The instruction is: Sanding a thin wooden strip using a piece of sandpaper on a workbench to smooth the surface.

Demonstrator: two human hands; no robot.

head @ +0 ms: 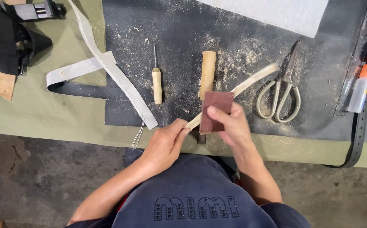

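My left hand [165,141] pinches the near end of a thin pale wooden strip [255,79] that runs diagonally up to the right over a dark dusty mat [183,29]. Against the strip near that end, my right hand [230,124] holds a reddish-brown piece of sandpaper [215,110], folded over it. Sawdust is scattered across the mat around the strip.
An awl with a wooden handle [156,82], a short wooden cylinder [207,72] and metal scissors [281,93] lie on the mat. Grey fabric straps [103,63] lie at left, a black belt [360,126] and glue tube [359,89] at right, pale cloth [284,12] at top.
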